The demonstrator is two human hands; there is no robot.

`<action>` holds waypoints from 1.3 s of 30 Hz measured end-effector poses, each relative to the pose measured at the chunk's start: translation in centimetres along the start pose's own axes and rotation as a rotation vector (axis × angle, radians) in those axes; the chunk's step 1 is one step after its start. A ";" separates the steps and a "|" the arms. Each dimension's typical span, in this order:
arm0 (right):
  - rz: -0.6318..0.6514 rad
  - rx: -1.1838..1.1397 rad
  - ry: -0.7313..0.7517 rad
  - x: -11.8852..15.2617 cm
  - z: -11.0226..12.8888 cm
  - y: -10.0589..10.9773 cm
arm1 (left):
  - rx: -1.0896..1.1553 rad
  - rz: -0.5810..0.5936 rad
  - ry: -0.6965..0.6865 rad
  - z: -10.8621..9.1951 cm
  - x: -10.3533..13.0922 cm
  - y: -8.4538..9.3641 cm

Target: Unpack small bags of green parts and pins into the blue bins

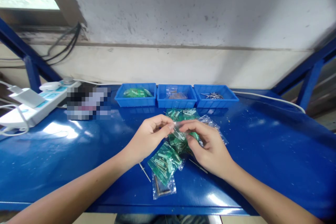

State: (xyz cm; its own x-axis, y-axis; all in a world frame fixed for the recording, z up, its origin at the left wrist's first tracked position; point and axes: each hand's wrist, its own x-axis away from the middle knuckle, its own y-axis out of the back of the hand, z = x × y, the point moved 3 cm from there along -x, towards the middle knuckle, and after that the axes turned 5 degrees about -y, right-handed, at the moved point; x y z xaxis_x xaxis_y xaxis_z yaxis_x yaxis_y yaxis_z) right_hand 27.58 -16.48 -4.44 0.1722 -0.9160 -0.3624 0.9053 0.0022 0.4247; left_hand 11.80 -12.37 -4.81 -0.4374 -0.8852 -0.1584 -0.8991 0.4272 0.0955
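Above the middle of the table, my left hand [149, 136] pinches a small clear plastic bag [179, 133] between thumb and fingers. My right hand [207, 145] has its fingertips on the other side of the same bag. Under both hands lies a pile of green-tinted bags [181, 143] with small metal and pale parts inside. Nearer to me rests another green bag [162, 162], and a clear bag with brownish metal pieces [164, 186] pokes out below it. One thin loose blind rivet [145, 172] lies by my left wrist, another loose rivet [198, 166] under my right hand.
Three blue bins stand along the back: the left bin [136, 101] with green bags, the middle bin [176, 103] with clear bags, the right bin [216, 103] with loose rivets. A white power strip [34, 110] with plugs and cables lies at left, beside a blurred object.
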 end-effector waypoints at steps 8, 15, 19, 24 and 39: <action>-0.051 -0.286 -0.236 -0.1 -0.8 -0.5 | -0.623 -0.035 -0.509 -1.2 0.9 0.0; 0.084 -0.467 -0.408 -0.4 -0.7 -0.8 | -1.000 0.020 -0.880 -2.3 2.2 -0.6; 0.057 -0.614 -0.404 -0.6 -0.6 -0.5 | -0.971 -0.004 -0.904 -2.5 2.3 -0.7; -0.119 -0.487 -0.318 -0.7 -1.2 0.1 | -0.815 -0.008 -0.654 -2.0 1.6 -0.5; -0.114 0.200 0.037 -0.1 0.4 0.0 | -0.153 -0.093 -0.157 -0.2 -0.1 0.8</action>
State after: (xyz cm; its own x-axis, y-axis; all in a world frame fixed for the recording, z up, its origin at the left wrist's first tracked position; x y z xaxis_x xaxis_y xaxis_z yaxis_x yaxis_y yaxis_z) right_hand 27.39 -16.54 -4.11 0.0909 -0.8902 -0.4465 0.8255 -0.1835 0.5338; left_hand 11.16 -11.96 -4.47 -0.3604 -0.8751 -0.3231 -0.9280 0.3012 0.2192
